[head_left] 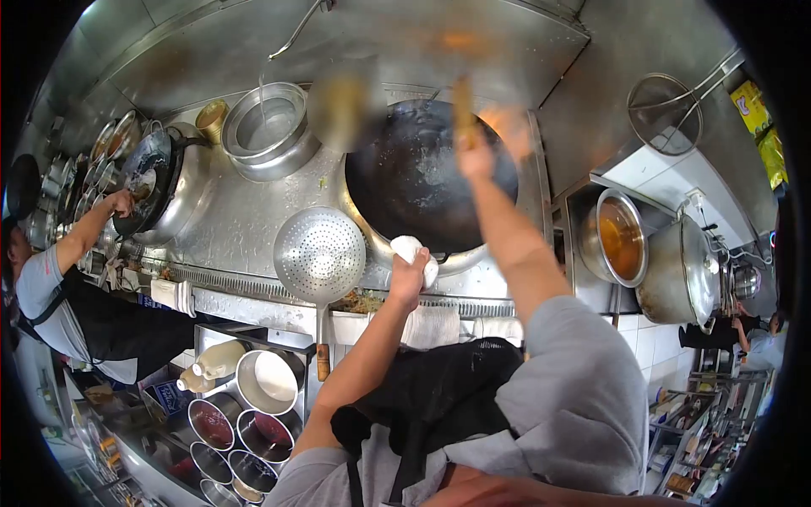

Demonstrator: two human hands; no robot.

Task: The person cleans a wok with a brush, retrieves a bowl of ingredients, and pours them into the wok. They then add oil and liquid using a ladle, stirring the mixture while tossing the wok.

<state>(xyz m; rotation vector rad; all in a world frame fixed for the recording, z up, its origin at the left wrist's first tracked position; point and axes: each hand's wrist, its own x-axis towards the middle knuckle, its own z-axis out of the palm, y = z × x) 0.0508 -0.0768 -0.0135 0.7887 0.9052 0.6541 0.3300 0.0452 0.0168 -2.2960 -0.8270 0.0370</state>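
A large dark wok [397,182] sits on the steel range, with liquid in it and orange flame at its right rim. My left hand [408,277] is closed round a white cloth [406,247] at the wok's near edge. Over the wok's right side, my right hand [476,159] grips a wooden handle [462,110], blurred by motion; what it leads to is unclear. To the left of my left hand, a perforated strainer [319,253] lies with its handle toward me.
Water runs into a metal bowl [264,131] at the back left. Pots of sauce [213,422] stand at lower left. On the right are a basin of amber liquid [621,238] and a lidded pot [676,275]. A co-worker [63,287] works at another wok on the left.
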